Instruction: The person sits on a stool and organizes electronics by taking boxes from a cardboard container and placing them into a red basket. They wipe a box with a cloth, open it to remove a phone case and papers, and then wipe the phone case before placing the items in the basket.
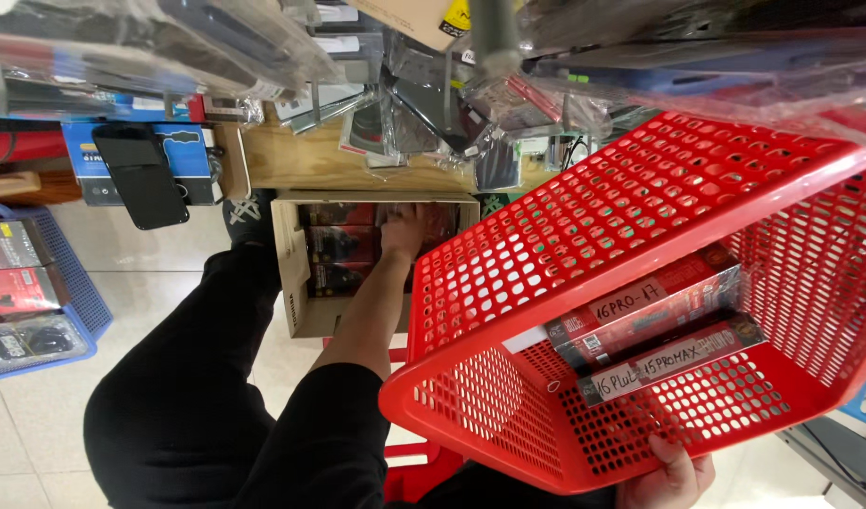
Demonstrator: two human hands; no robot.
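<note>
A: What's the left hand (406, 229) doing rn?

B: It's reaching down into the cardboard box (291, 273) on the floor, w/ fingers sitting among the dark-red packs (343, 243) inside. Can't tell if it's gripping one or just touching, as the fingertips are hiding behind the packs.

A: And the right hand (667, 476)?

B: It's clamping the rim of the red basket (508, 283), which is hanging tilted w/ its open side facing the camera. Two long flat boxes (659, 306) are lying against its lower wall.

A: Any tips for doing this bit well?

B: I'm thinking it's best pinching one pack by its edges & lifting straight up, since they're sitting tight in rows. I'd also be keeping the basket level, bc those boxes are looking ready to slide.

A: Arm pose?

B: The left arm's stretching nearly straight, bare forearm running down from a black sleeve, wrist bending into the box. The right one's tucking close to the body, only the hand showing. The hands are working well apart
</note>
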